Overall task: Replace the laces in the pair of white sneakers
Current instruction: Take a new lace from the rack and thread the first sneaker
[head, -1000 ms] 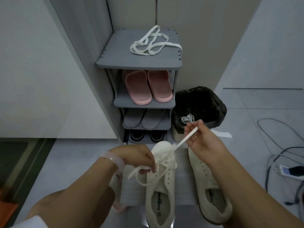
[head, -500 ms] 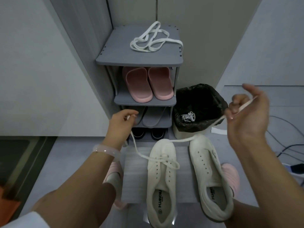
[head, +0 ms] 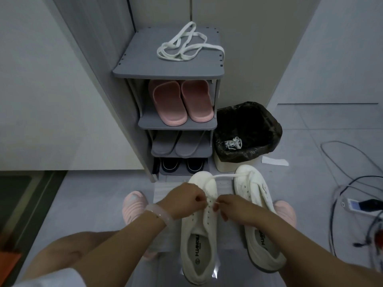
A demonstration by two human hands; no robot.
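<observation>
The person's left hand (head: 184,200) and right hand (head: 232,206) are meeting close together over the eyelets of the left white leather sneaker (head: 200,228), each pinching the flat white lace (head: 226,176) at the shoe's front. The lace's free end is trailing across the toe of the unlaced right white sneaker (head: 256,216) just beside it. A second loose white lace (head: 186,46) is lying on top of the grey plastic shoe rack (head: 145,65).

Stood side by side on mat (head: 163,191): left sneaker (head: 199,241), right sneaker (head: 259,224). Behind them: shoe rack (head: 165,69) (spare lace (head: 186,46) on top), bin (head: 248,131) right of rack. Cables (head: 352,162) lay far right.
</observation>
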